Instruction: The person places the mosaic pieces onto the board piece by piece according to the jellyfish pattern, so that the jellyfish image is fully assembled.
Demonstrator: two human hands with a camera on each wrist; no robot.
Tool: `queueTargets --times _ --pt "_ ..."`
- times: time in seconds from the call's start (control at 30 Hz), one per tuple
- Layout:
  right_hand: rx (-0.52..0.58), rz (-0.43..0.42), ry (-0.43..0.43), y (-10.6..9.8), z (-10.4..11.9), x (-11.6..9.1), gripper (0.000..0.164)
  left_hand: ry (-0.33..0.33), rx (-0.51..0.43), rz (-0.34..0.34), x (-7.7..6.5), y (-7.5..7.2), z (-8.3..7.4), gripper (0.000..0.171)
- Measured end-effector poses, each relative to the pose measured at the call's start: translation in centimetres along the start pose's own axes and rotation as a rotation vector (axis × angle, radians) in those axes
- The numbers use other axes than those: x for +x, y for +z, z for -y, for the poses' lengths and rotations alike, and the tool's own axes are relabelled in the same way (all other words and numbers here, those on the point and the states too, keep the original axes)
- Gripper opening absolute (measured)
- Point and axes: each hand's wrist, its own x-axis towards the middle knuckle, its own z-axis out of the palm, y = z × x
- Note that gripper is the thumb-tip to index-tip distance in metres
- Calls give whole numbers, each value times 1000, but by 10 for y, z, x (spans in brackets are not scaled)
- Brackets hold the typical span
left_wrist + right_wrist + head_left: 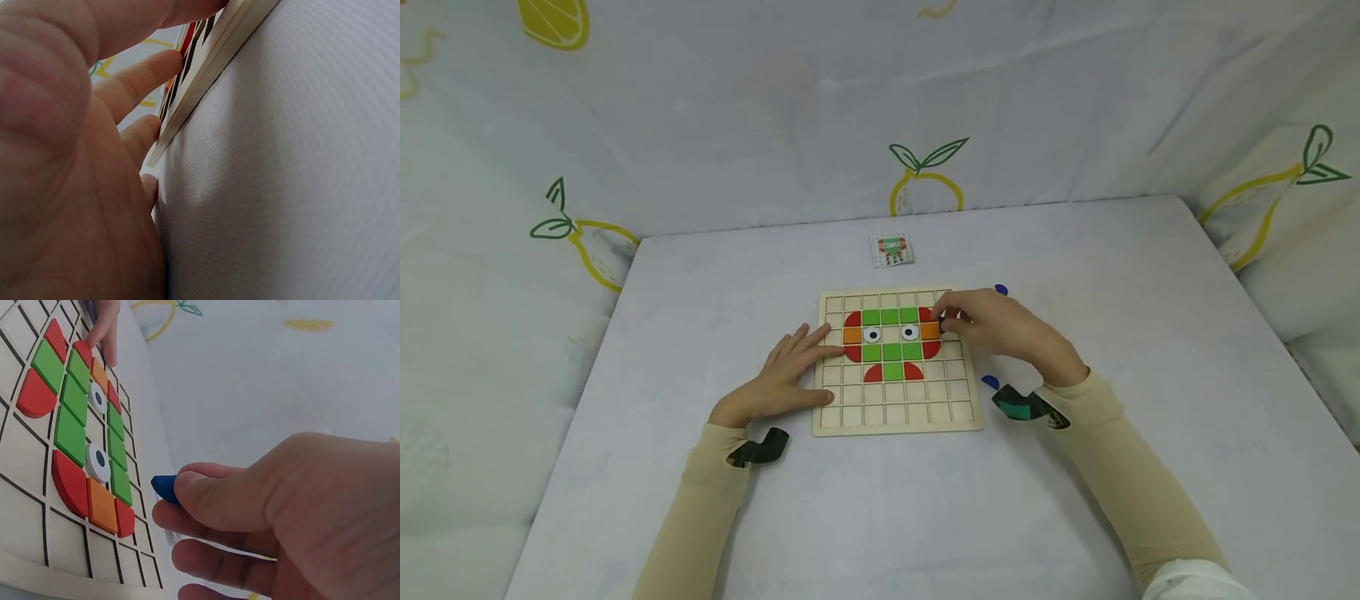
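A pale wooden grid board (895, 425) lies flat on the table. On it, green squares (891, 352), red quarter-round pieces (852, 353), two orange squares (929, 331) and two round eye pieces (872, 335) form a face-like pattern. My left hand (782, 377) rests at the board's left edge, fingers spread and their tips touching it. Over the upper right of the board, my right hand (1000, 327) pinches a small blue piece (165, 487) with a curved edge between thumb and forefinger. The right wrist view shows it held apart from the board.
Two more blue pieces lie on the table right of the board, one near its upper corner (1001, 289) and another lower down (990, 382). Behind the board lies a small pattern card (892, 250). A white cloth (737, 150) with lemon drawings hangs around the table.
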Motion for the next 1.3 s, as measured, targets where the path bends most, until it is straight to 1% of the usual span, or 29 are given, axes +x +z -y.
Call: queueTargets --times 0.17,0.23,0.37,0.5,0.67,0.97,1.13,1.3 --pt "23 40 -69 8 6 1 24 2 -1 -1 0 0 1 69" --pt "30 65 -78 11 9 1 22 3 -2 -2 0 0 1 69" --pt "18 116 -98 17 14 2 12 1 -3 -2 0 0 1 69" --pt "5 142 -111 23 17 3 5 -1 -5 -2 0 0 1 69" --pt "-6 170 -122 27 18 3 4 1 -11 1 0 0 1 69" --pt "14 241 -180 36 25 4 10 -3 -10 -2 -1 -1 0 68" --pt "1 273 -173 41 26 3 8 -4 -12 0 -1 -1 -1 68" --pt "-29 277 -160 45 28 3 8 3 -15 -1 0 -2 -1 69"
